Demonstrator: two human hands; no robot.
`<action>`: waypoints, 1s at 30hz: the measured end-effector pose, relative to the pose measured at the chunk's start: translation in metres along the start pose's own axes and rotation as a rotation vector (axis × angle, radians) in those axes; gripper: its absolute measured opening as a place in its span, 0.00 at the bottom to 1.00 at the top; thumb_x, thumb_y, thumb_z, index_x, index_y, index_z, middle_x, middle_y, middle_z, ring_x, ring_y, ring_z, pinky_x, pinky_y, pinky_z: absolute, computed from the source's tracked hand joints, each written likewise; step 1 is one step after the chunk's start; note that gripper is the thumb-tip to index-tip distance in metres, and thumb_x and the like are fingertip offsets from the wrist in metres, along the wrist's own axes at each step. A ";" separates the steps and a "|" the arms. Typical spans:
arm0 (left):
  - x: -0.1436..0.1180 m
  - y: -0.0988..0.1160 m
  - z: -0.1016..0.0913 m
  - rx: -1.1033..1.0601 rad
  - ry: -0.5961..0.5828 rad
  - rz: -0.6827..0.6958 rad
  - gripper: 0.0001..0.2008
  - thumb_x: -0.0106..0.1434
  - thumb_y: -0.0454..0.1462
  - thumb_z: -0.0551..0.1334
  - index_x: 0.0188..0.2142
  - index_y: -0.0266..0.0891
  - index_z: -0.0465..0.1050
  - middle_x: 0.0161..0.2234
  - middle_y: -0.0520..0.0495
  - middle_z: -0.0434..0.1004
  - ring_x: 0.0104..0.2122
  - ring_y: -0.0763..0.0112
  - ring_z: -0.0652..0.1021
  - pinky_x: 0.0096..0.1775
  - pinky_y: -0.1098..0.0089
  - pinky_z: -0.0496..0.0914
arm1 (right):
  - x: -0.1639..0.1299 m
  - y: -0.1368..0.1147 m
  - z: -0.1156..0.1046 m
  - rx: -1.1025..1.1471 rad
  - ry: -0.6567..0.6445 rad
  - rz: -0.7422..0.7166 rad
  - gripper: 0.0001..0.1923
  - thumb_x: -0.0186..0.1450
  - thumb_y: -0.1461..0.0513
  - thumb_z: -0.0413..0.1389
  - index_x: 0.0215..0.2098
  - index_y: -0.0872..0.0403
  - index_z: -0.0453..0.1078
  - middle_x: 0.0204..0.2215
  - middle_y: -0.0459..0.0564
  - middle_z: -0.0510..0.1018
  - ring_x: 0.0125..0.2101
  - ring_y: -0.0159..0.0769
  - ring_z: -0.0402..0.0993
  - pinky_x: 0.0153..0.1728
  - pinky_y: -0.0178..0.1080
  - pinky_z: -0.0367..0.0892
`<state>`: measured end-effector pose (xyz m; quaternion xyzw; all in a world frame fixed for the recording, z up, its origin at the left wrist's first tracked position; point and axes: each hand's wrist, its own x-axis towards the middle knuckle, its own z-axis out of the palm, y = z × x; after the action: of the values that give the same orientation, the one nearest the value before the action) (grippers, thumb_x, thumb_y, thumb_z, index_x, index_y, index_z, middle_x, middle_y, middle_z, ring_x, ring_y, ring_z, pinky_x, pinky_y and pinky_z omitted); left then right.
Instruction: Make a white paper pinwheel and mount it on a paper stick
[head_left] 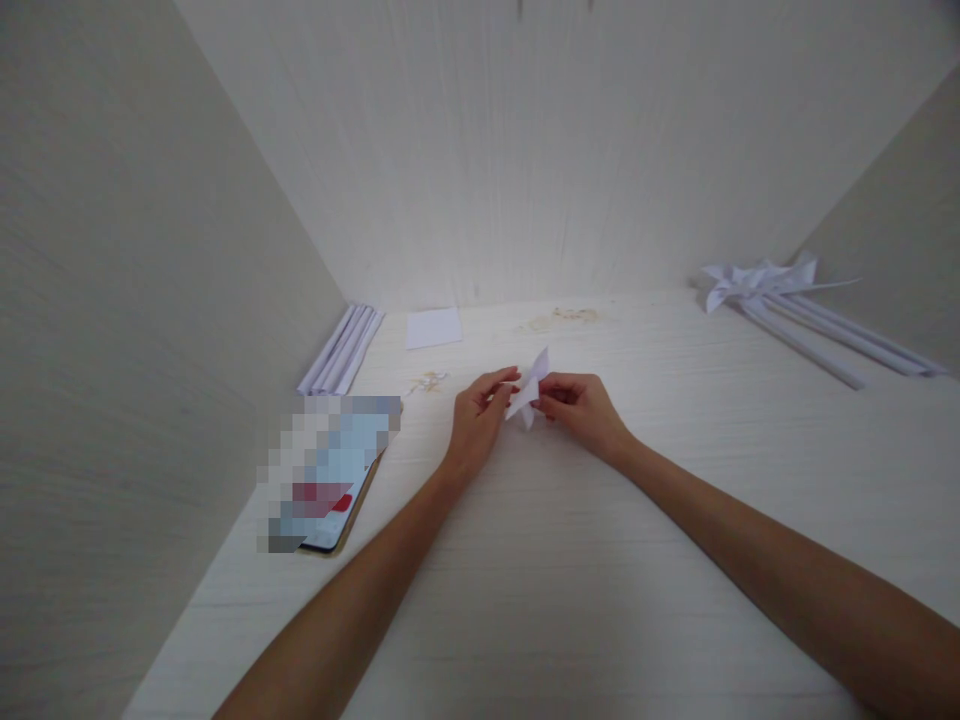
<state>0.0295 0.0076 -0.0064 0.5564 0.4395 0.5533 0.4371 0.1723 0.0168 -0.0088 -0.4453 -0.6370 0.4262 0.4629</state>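
Together, left hand (pixel 477 418) and right hand (pixel 581 409) each grip closed on one folded paper piece (pixel 528 392).

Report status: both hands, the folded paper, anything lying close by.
Left hand and right hand both pinch the folded white paper above the desk. Phone lies left, clear of the hands.

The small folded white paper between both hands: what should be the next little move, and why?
Probably press the next crease flat. Both hands, left hand and right hand, pinch the folded paper piece just above the table, and one pointed flap stands up loose. The finished paper flowers on stems at the far right look sharper and fuller, so this piece seems to need more folding.
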 end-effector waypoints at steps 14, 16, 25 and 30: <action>0.003 -0.002 -0.001 -0.032 -0.073 -0.104 0.03 0.46 0.33 0.62 0.23 0.36 0.72 0.23 0.52 0.74 0.25 0.75 0.72 0.32 0.73 0.65 | 0.000 0.000 -0.001 0.152 0.006 0.019 0.07 0.47 0.60 0.59 0.21 0.55 0.66 0.14 0.40 0.64 0.15 0.24 0.55 0.17 0.32 0.48; 0.003 -0.003 -0.001 -0.063 -0.095 -0.127 0.04 0.46 0.33 0.61 0.25 0.36 0.73 0.23 0.52 0.74 0.26 0.74 0.72 0.32 0.72 0.65 | 0.000 0.000 -0.001 0.120 0.015 -0.021 0.07 0.49 0.60 0.58 0.23 0.55 0.67 0.14 0.40 0.64 0.16 0.25 0.56 0.17 0.32 0.49; 0.002 -0.002 0.001 -0.060 -0.069 -0.155 0.01 0.44 0.33 0.61 0.20 0.36 0.70 0.20 0.54 0.71 0.23 0.77 0.70 0.30 0.74 0.64 | -0.003 -0.007 0.002 -0.093 0.007 -0.166 0.03 0.56 0.62 0.50 0.25 0.54 0.61 0.19 0.42 0.63 0.21 0.28 0.58 0.21 0.33 0.53; 0.001 0.002 0.001 -0.078 -0.123 -0.149 0.02 0.46 0.33 0.60 0.22 0.36 0.70 0.21 0.53 0.70 0.24 0.77 0.69 0.31 0.73 0.65 | -0.006 -0.009 0.003 -0.209 0.010 -0.304 0.06 0.59 0.64 0.46 0.24 0.53 0.57 0.21 0.43 0.61 0.23 0.30 0.57 0.24 0.34 0.54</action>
<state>0.0310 0.0083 -0.0039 0.5375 0.4305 0.5007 0.5245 0.1686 0.0086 -0.0025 -0.3918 -0.7353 0.2807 0.4765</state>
